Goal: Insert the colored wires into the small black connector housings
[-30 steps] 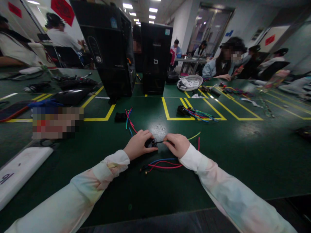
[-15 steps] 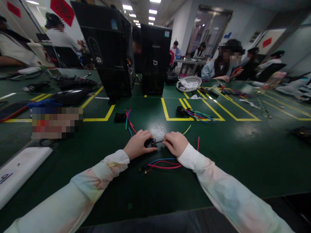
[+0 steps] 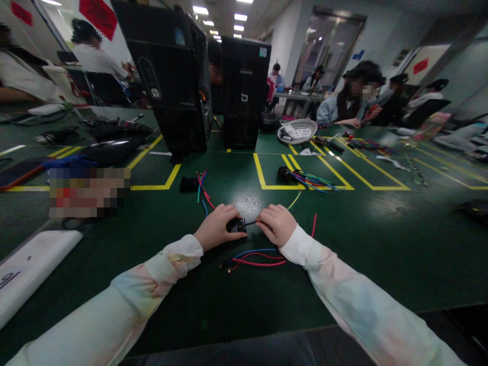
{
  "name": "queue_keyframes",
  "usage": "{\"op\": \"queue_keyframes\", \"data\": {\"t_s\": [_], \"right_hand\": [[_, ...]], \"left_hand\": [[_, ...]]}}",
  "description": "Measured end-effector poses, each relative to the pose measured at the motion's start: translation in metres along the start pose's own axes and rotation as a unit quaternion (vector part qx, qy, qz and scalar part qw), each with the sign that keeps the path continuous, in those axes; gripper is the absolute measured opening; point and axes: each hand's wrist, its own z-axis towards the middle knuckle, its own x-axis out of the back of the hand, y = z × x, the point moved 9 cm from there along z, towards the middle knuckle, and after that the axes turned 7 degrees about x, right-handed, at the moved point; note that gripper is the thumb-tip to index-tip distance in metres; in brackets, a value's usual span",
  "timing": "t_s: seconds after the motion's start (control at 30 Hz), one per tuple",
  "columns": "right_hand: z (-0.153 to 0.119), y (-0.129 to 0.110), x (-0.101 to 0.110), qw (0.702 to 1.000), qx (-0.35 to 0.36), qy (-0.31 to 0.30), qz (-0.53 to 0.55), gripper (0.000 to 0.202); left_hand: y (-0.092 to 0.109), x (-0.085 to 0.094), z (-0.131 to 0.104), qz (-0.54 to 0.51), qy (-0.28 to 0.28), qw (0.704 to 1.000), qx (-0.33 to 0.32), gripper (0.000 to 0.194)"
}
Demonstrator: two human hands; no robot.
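Observation:
Near the middle of the green table, my left hand grips a small black connector between thumb and fingers. A thin dark wire runs from the connector to my right hand, whose fingertips pinch it. Below my hands lies a bundle of red and blue wires with small metal ends at its left. Just behind my left hand are more coloured wires beside a black connector. The tip of a red wire and a yellow-green wire show around my right hand.
Two black computer cases stand at the back. Behind on the right are a black part with coloured wires and a white basket. A white power strip lies at the left. Several people sit farther off.
My right hand has shifted very slightly, and the wire between my hands tilts a little more. My left hand keeps its hold on the connector.

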Motion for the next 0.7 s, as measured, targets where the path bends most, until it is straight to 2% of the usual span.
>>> {"op": "queue_keyframes", "data": {"t_s": [0.37, 0.6, 0.7], "right_hand": [[-0.002, -0.010, 0.007, 0.993, 0.074, 0.025, 0.085, 0.021], [-0.001, 0.003, 0.004, 0.999, 0.015, 0.017, 0.037, 0.022], [-0.001, 0.000, 0.005, 0.999, 0.020, 0.012, 0.043, 0.022]], "left_hand": [[-0.002, 0.002, -0.002, 0.016, 0.019, 0.999, 0.023, 0.036], [0.005, 0.001, -0.002, 0.018, 0.004, 1.000, -0.006, 0.036], [0.004, 0.002, -0.003, 0.023, 0.010, 1.000, 0.000, 0.035]]}}
